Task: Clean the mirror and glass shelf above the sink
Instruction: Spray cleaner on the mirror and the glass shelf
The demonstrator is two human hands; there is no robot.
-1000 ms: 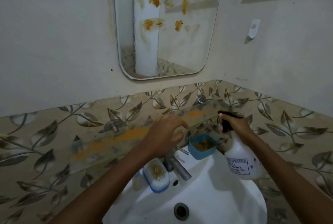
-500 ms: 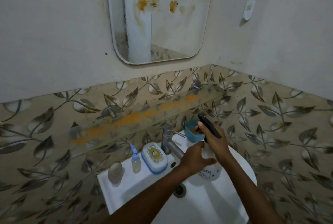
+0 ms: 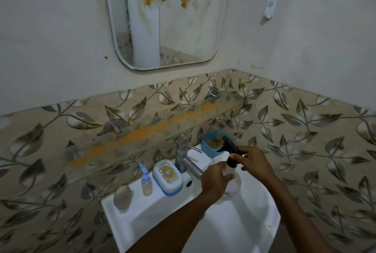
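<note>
The left hand [image 3: 215,181] wraps the white body of the spray bottle [image 3: 232,183] over the sink [image 3: 162,212], while the right hand [image 3: 252,163] pinches the black collar under its trigger head. Just behind stand the tap [image 3: 183,157], a blue tub [image 3: 211,146] and a soap case [image 3: 167,177]. Above them the glass shelf [image 3: 152,132] is smeared orange, and the mirror [image 3: 168,18] on the wall carries orange blotches.

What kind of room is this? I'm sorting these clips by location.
Most likely a small home bathroom: a white sink with a metal tap in a tiled corner, a stained mirror on the wall above, and a soap dish on the sink's ledge. Both hands grip a spray bottle.
</note>
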